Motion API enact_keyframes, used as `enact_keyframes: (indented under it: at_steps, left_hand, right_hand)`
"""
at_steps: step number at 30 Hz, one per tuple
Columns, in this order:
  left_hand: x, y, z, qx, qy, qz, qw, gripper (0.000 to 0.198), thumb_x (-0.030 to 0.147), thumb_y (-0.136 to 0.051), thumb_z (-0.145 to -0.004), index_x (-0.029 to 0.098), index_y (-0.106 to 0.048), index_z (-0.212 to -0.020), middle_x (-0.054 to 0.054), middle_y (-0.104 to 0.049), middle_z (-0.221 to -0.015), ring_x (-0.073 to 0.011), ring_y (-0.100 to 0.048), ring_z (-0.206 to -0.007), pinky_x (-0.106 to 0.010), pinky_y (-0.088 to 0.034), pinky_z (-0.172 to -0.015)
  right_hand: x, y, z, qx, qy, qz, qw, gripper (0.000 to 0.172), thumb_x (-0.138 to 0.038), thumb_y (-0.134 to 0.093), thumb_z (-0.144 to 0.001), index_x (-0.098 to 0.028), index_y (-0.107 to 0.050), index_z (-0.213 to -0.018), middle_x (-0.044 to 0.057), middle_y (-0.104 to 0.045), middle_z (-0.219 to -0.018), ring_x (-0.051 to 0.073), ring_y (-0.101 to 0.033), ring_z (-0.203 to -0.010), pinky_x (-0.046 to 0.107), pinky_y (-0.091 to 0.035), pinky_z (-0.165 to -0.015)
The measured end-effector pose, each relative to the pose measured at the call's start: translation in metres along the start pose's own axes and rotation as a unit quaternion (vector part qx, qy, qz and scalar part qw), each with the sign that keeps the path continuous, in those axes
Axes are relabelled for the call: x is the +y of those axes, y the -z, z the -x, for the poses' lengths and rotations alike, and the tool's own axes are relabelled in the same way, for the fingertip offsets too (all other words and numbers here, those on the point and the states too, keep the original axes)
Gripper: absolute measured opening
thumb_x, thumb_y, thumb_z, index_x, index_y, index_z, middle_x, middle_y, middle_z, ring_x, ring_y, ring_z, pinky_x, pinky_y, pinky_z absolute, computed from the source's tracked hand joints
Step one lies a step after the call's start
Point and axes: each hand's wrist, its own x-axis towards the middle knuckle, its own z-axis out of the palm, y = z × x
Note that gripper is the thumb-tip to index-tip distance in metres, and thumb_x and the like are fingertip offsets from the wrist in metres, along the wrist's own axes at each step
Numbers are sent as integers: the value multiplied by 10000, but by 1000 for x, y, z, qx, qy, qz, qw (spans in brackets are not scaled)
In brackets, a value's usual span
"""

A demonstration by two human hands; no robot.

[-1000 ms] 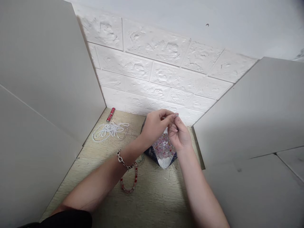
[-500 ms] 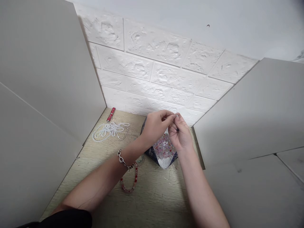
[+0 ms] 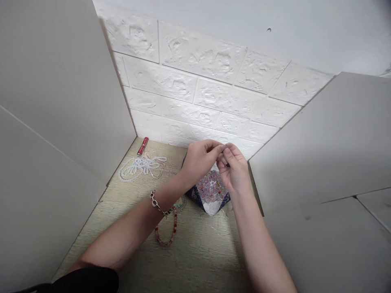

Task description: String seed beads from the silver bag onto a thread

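My left hand [image 3: 201, 160] is closed in a pinch, its thumb and forefinger tips meeting those of my right hand [image 3: 235, 169]. My right hand is closed too, thumb pressed on forefinger. Whatever lies between the fingertips is too small to name. A tiny dark spot shows by the curled fingers of my right hand. Below both hands, small mixed-colour beads [image 3: 211, 185] lie heaped on a white sheet [image 3: 212, 208] over a dark patterned holder [image 3: 195, 197]. A chain bracelet [image 3: 154, 202] is on my left wrist.
A red-and-pink bead string [image 3: 175, 228] lies partly under my left forearm. Farther left are strands of pale beads [image 3: 130, 173] and a red tube [image 3: 142, 146]. Grey panels rise at left [image 3: 61, 101] and right [image 3: 320, 150], with a white brick-patterned wall [image 3: 207, 89] behind.
The fingertips have shifted slightly, and the small shiny bit seen between them earlier is now mostly covered. Both hands stay together above the beads.
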Motion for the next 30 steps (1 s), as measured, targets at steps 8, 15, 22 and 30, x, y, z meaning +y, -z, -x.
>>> enact_keyframes:
  at_steps: [8, 15, 22, 30]
  left_hand:
    - [6, 6, -5, -65, 89, 99, 989, 227, 300, -540, -743, 112, -640, -664, -10, -587, -512, -64, -489, -460, -187, -339, -415]
    - [-1, 6, -8, -78, 137, 151, 976, 198, 310, -588, -717, 125, -631, -663, -27, -636, -601, -79, -570, -538, -174, -316, -414]
    - [-5, 4, -10, -129, 212, 227, 942, 160, 294, -603, -712, 134, -607, -714, -34, -650, -725, -62, -599, -550, -137, -258, -357]
    - [-9, 5, -11, -170, 232, 234, 929, 213, 350, -513, -763, 147, -544, -708, -5, -578, -659, -27, -485, -401, -144, -169, -293]
  right_hand:
    - [-2, 3, -1, 25, 52, 122, 991, 180, -269, -648, -640, -193, -550, -770, -53, -517, -537, 48, -439, -437, 193, -347, -421]
    - [-12, 6, 2, 38, 120, 297, 947, 112, -273, -585, -712, -174, -607, -758, -15, -597, -614, 58, -469, -448, 215, -398, -452]
    - [-16, 7, 3, 31, 121, 353, 927, 159, -323, -553, -739, -167, -559, -710, -5, -585, -616, 82, -510, -526, 200, -403, -464]
    - [-14, 11, -1, -9, 71, 297, 952, 216, -360, -551, -752, -154, -524, -695, -54, -473, -514, 32, -384, -398, 166, -300, -388]
